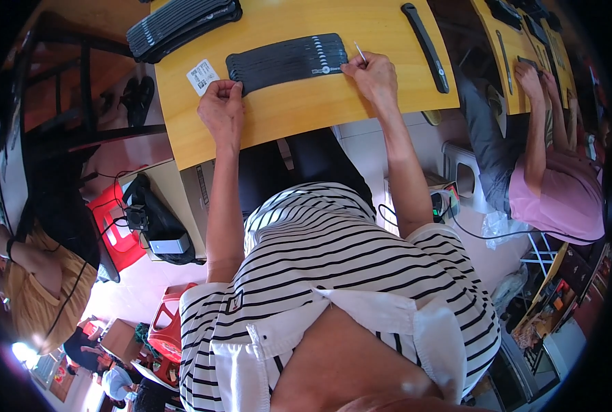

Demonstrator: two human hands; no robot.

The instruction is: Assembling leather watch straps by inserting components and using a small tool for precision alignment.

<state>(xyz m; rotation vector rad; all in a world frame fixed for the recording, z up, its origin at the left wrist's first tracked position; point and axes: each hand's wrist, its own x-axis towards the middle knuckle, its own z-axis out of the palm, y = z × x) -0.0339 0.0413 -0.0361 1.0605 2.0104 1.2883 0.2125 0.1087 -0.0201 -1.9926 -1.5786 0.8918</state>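
A fanned stack of black straps [285, 63] lies across the table in front of me, with white print towards its right end. My left hand [222, 113] is closed in a pinch on the stack's near left corner. Beside those fingers is a white printed label [202, 76]. My right hand [376, 77] has thumb and finger pressed together at the stack's right end. A thin light-coloured stick with a narrow tip [359, 51] sticks up out of that hand; its lower part is hidden, so I cannot tell its kind.
A thicker pile of black straps [182, 26] lies at the table's far left, and a single black strap [426, 48] to the right on the yellow table [271, 127]. Co-workers sit on both sides. A red stool [165, 329] stands behind on the left.
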